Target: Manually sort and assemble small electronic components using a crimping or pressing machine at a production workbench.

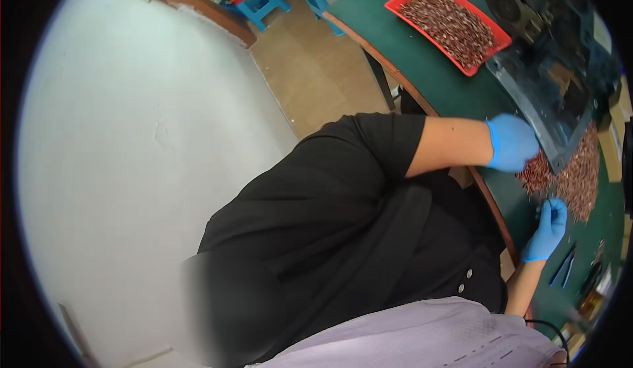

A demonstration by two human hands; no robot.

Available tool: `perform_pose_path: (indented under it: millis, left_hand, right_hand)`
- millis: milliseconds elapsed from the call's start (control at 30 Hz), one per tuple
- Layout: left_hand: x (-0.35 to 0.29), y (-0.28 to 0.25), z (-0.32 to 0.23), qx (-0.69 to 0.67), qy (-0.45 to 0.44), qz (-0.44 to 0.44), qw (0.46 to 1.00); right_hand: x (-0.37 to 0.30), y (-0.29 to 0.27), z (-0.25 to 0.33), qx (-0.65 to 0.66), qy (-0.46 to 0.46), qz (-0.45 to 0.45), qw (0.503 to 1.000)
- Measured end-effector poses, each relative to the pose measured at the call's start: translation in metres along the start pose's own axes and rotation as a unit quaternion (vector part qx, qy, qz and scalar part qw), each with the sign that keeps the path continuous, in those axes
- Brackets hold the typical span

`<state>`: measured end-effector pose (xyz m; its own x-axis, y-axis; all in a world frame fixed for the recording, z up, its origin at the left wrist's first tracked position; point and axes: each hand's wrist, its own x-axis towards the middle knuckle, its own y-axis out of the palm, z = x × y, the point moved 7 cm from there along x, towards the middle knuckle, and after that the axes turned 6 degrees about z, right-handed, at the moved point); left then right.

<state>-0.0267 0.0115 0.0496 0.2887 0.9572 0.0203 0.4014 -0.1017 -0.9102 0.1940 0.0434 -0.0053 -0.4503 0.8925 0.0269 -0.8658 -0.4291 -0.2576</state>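
Note:
Both of my hands wear blue gloves. My left hand [513, 142] reaches over the green table [438, 84], at the edge of a pile of small dark-red pieces [535, 173]. Its fingers are turned away, so I cannot see whether they grip anything. Close by, my right hand [548, 228] is raised at the near side of the piles, fingertips pinched together. Whatever lies between those fingertips is too small to make out. A larger pile of small copper-brown pieces [580, 177] spreads beside the red one.
A dark metal machine [547, 97] stands just beyond my left hand. A red tray [484, 62] full of small reddish-brown pieces sits farther along the table. Blue-handled tweezers or pliers [564, 267] lie near my right wrist. Blue stools [262, 5] stand on the floor.

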Motion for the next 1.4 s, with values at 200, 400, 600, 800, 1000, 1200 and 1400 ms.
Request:
perform_pose_path:
  millis: [200,400,600,800,1000,1200,1400]
  left_hand:
    - [-0.052,-0.001,-0.028,-0.248,0.018,-0.059,0.967]
    - [-0.049,0.009,-0.029,-0.427,0.033,-0.066,0.901]
    - [-0.022,0.005,0.01,-0.599,-0.021,-0.062,0.798]
    - [0.051,0.001,0.044,-0.596,-0.004,-0.197,0.778]
    - [0.111,-0.011,0.075,-0.513,0.013,-0.275,0.813]
    - [0.166,-0.076,0.094,-0.245,0.074,-0.409,0.876]
    - [0.197,-0.09,0.089,-0.099,0.102,-0.496,0.856]
  right_hand:
    - [-0.03,0.078,0.065,0.078,-0.058,0.006,0.995]
    - [-0.038,0.069,0.064,0.017,-0.095,-0.069,0.993]
    - [0.023,0.073,0.057,0.031,-0.104,-0.092,0.99]
    - [0.113,0.064,0.039,0.218,-0.077,-0.085,0.969]
    - [0.169,0.034,0.041,0.199,-0.111,-0.105,0.968]
    - [0.25,0.009,0.051,0.013,-0.136,-0.179,0.974]
    - [0.295,0.005,0.068,0.085,-0.328,-0.21,0.917]
